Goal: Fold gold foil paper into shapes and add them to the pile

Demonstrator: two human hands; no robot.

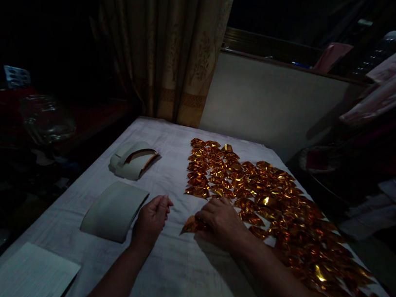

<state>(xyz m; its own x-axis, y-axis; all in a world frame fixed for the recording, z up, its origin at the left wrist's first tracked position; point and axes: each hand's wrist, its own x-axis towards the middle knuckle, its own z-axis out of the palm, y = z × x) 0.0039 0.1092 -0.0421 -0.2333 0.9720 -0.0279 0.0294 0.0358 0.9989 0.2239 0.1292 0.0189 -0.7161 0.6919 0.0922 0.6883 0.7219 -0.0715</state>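
Observation:
My right hand (221, 220) rests on the white cloth and pinches a folded gold foil piece (190, 224) at its left edge. My left hand (151, 218) lies a little to the left with its fingers curled loosely and nothing in it. Several folded gold foil pieces (268, 197) lie in rows across the right half of the cloth, stretching from the far middle to the near right corner.
A curved stack of pale sheets (114, 210) lies left of my left hand, and a second curled stack (132, 159) sits farther back. A white paper (31, 275) lies at the near left corner. A curtain (169, 41) hangs behind the cloth-covered table (173, 273).

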